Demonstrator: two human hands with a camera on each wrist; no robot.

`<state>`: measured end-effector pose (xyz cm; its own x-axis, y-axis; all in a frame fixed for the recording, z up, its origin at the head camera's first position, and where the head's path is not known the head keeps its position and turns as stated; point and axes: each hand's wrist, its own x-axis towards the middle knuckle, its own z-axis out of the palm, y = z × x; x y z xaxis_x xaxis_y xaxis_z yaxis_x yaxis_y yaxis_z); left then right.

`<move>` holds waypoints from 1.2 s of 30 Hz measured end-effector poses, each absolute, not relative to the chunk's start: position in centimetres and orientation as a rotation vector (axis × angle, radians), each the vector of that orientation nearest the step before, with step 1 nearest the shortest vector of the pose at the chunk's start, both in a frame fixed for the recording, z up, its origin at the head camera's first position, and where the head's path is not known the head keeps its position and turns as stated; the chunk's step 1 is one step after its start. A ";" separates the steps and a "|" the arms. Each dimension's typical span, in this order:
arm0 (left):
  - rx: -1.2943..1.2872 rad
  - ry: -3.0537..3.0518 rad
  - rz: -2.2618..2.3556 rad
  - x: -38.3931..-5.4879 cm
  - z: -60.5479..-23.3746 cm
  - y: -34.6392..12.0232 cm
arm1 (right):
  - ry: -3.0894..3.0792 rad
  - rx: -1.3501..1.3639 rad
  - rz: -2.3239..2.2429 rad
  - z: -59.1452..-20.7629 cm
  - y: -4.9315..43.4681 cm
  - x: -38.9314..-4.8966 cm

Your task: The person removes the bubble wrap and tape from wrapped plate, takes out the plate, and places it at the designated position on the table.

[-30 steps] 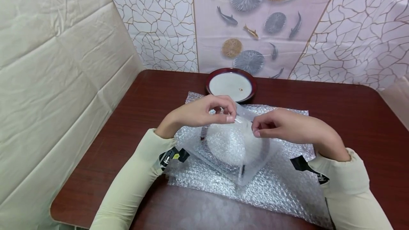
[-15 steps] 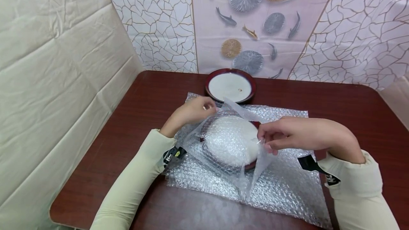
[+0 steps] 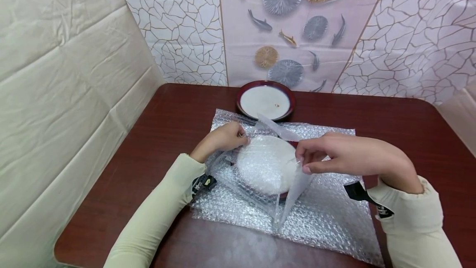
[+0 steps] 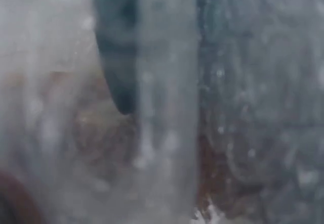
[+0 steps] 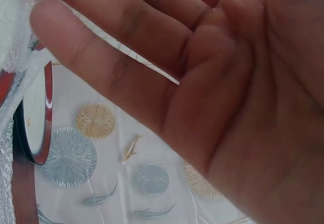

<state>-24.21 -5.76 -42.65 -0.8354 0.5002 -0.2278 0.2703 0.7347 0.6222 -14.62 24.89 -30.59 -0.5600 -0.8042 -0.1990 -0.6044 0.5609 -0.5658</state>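
A plate with a white middle and dark red rim lies on a bubble wrap sheet, partly covered by folds of the wrap. My left hand is at the plate's back left edge, its curled fingertips pinching wrap there. At the plate's right side my right hand pinches a raised flap of bubble wrap between thumb and fingers. The right wrist view shows that hand's fingers reaching to the wrap at the left. Blurred wrap fills the left wrist view, hiding the left hand's fingers.
A second plate, white with a dark red rim, stands on the brown table just behind the wrap. A loose wrap corner sticks up between the plates. Patterned cloth hangs along the table's back edge.
My left hand has come down and left from above the plate to its back left edge. The right hand has moved slightly right, drawing a flap of wrap off the plate's right part.
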 end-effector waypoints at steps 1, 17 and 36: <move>0.584 2.546 0.842 -24.2 -42.6 -5.8 | 2.370 -1.138 -0.611 -30.6 24.8 -14.6; 0.492 2.534 0.898 -24.6 -42.2 -7.4 | 2.424 -1.134 -0.797 -31.0 26.5 -15.8; 0.612 2.340 0.902 -25.0 -42.2 -8.4 | 2.456 -1.080 -0.854 -31.5 29.9 -17.5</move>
<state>-25.00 -8.38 -42.19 -0.7432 0.5828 -0.3286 0.2115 0.6706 0.7110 -17.51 29.86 -31.52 -0.6611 -0.7484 -0.0527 -0.5542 0.5345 -0.6380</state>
